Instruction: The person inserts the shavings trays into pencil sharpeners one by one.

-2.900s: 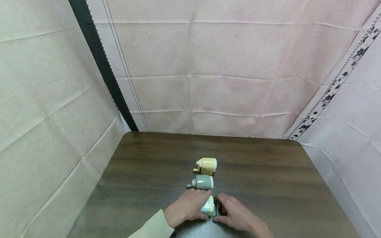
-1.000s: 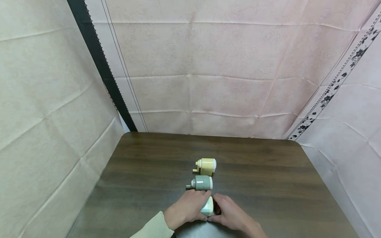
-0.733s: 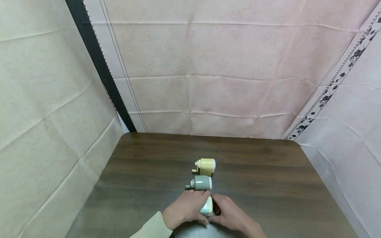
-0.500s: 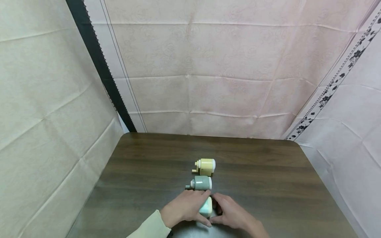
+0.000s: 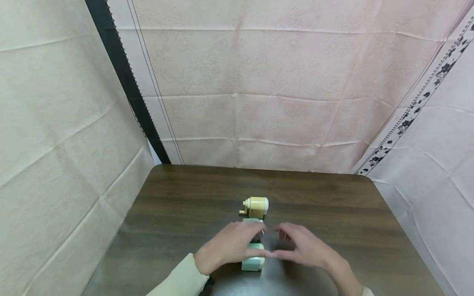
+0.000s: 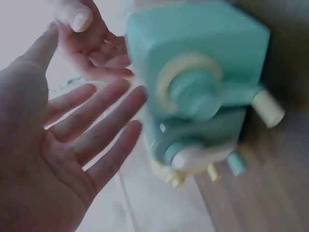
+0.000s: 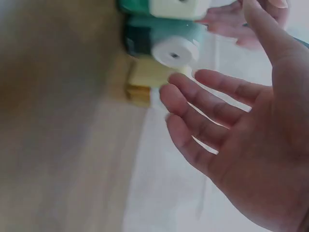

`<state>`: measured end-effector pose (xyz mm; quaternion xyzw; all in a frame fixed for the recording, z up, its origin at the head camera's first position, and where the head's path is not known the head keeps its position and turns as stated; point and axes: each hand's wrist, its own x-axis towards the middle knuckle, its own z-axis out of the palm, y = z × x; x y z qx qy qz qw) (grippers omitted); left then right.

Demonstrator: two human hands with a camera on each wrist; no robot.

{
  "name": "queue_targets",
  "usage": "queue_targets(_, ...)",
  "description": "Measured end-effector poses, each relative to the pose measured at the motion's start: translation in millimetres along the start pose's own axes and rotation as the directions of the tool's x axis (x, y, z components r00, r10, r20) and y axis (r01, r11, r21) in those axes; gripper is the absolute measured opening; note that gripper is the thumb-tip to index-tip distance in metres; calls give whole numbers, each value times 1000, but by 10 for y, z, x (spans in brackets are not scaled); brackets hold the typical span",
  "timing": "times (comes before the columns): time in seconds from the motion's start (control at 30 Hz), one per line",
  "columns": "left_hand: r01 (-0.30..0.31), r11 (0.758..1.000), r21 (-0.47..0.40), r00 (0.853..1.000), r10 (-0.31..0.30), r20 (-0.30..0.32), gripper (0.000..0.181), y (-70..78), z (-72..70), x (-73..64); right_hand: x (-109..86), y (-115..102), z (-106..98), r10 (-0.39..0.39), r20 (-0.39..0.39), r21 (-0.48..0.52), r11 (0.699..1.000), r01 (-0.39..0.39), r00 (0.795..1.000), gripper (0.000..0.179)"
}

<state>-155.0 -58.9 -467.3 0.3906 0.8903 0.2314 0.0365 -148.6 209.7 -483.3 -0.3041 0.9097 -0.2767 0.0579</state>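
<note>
Three hand-crank pencil sharpeners stand in a row on the wooden table, running away from me: a mint one [image 5: 252,264] nearest, a grey-green one [image 7: 161,30] behind it, and a yellow one [image 5: 257,207] farthest. My left hand [image 5: 234,245] hovers over the mint sharpener with fingers spread, covering part of it and most of the grey-green one in the head view. To the right, my right hand [image 5: 307,248] has its palm facing the sharpeners, fingers loosely bent and holding nothing. The thumb tips meet in the head view. Crank handles [image 6: 268,108] point left, pencil holes right.
The brown wooden table [image 5: 177,213] ends at a back edge against a pale cloth [image 5: 259,123]. More cloth hangs at the left [image 5: 66,164] and right sides. A black strip [image 5: 129,82] runs down at the back left.
Both hands, earlier close around the mint sharpener's body and right end, have let go and lifted, fingers spreading. The right hand has shifted right. The sharpeners stay lined up.
</note>
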Motion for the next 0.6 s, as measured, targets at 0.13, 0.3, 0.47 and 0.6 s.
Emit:
queue_targets(0.13, 40, 999, -1, 994, -40, -101, 78, -90, -234, 23, 79, -37, -182, 28, -178, -101, 994, -47, 984, 61)
queue_targets(0.3, 115, 988, 102, 969, -88, -232, 90, -280, -432, 46, 202, -19, -293, 28, -340, -175, 980, -92, 940, 66)
queue_targets(0.47, 203, 968, 149, 942, -151, -300, 97, -464, -490, 50, 326, 33, -313, -33, -454, -229, 970, -81, 890, 75)
queue_targets(0.6, 261, 953, 156, 925, -201, -323, 100, -588, -457, 72, 409, 73, -302, -69, -512, -255, 964, -75, 856, 83)
